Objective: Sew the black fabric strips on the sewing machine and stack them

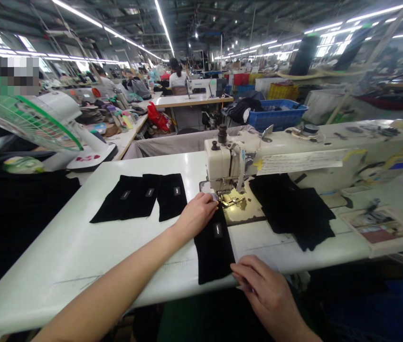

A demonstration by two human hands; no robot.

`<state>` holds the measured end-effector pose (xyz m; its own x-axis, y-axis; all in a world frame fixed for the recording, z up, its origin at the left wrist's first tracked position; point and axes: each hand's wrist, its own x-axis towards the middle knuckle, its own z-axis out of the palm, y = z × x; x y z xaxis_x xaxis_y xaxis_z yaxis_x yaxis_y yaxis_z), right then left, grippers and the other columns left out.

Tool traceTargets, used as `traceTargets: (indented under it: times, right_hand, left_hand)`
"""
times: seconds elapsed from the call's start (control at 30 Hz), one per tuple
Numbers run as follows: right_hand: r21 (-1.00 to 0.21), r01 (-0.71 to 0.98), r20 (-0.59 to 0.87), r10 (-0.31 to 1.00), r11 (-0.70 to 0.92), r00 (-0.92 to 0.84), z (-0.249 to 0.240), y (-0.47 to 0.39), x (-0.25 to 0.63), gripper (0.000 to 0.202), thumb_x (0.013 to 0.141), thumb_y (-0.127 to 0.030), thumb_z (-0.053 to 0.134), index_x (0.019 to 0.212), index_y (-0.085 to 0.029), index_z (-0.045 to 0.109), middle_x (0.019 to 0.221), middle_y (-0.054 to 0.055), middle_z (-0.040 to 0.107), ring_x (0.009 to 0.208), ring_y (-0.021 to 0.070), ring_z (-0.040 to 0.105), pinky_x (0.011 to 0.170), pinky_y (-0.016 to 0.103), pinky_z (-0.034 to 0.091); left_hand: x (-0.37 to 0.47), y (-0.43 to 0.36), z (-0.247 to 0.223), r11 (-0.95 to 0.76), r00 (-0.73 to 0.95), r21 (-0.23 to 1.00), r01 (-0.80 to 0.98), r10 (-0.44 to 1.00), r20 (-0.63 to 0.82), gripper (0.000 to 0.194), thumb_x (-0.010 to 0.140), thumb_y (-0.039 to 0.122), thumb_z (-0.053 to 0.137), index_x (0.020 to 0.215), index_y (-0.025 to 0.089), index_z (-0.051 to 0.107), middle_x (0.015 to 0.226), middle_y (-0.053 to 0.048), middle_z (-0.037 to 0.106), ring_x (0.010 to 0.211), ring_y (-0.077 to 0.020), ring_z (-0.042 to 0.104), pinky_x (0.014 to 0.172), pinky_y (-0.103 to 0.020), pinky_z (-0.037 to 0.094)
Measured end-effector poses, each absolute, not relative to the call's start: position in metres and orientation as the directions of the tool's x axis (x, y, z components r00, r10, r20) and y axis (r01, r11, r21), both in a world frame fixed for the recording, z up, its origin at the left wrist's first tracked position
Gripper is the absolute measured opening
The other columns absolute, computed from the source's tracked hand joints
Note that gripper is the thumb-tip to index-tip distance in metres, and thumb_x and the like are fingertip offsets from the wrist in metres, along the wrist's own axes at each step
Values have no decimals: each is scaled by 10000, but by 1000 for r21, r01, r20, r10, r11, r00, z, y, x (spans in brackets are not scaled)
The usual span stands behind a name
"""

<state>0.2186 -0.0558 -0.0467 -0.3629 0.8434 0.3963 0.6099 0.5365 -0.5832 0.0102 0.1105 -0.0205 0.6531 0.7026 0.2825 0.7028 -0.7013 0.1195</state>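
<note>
A black fabric piece [215,254] with a small dark label lies at the front of the sewing machine [222,164], its far end beside the needle area. My left hand [201,211] is closed at that far end, fingers pressed together, with a small pale item at the fingertips. Down at the near right corner of the cloth, my right hand [263,287] pinches the edge between thumb and fingers. Labelled black pieces [130,202] lie overlapping to the left. More black pieces [290,209] are piled under the machine arm.
The white table [158,251] has its edge close to me. A green fan [69,128] stands at the left, a tray of small parts [386,228] at the right. Beyond are a blue basket [277,116], another sewing machine [203,85] and a seated person [178,78].
</note>
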Motion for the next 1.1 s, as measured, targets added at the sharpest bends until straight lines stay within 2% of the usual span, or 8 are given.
traceTargets:
  times: [0.1, 0.23, 0.43, 0.9, 1.1]
  right_hand:
    - [-587, 603, 444, 838, 540, -318, -47, -54, 215, 287, 909, -49, 462, 1057, -210, 648, 990, 69, 682, 840, 174, 684, 726, 251, 559]
    - [-577, 590, 502, 815, 565, -289, -49, -53, 213, 270, 901, -45, 469, 1045, -204, 633, 970, 60, 682, 813, 169, 678, 706, 249, 546]
    - [-593, 597, 451, 837, 540, -309, -49, -53, 214, 332, 826, -2, 457, 1029, -214, 613, 975, 48, 668, 793, 163, 663, 679, 253, 516]
    - [-572, 644, 412, 857, 508, -310, -41, -52, 211, 311, 857, -33, 429, 1008, -216, 630, 987, 44, 675, 782, 159, 651, 654, 248, 460]
    - [-536, 679, 392, 860, 502, -326, -39, -50, 210, 336, 824, -22, 426, 1004, -212, 637, 964, 40, 670, 761, 163, 644, 644, 258, 454]
  left_hand:
    - [9, 115, -20, -725, 671, 140, 675, 681, 294, 251, 1015, 216, 478, 952, 143, 710, 938, -95, 594, 881, -216, 519, 806, -339, 488]
    - [8, 119, -22, -726, 664, 142, 673, 678, 315, 240, 1013, 222, 490, 956, 149, 712, 935, -86, 587, 874, -211, 515, 816, -339, 487]
    - [8, 118, -22, -738, 672, 122, 664, 660, 337, 244, 1019, 226, 476, 971, 159, 706, 931, -79, 582, 873, -209, 519, 811, -338, 494]
    - [7, 120, -15, -753, 695, 126, 646, 648, 310, 252, 1023, 208, 443, 1023, 147, 688, 953, -95, 581, 893, -226, 523, 839, -375, 509]
    - [6, 123, -15, -752, 702, 108, 650, 649, 292, 266, 1025, 228, 445, 1014, 136, 694, 952, -100, 575, 909, -233, 518, 857, -372, 506]
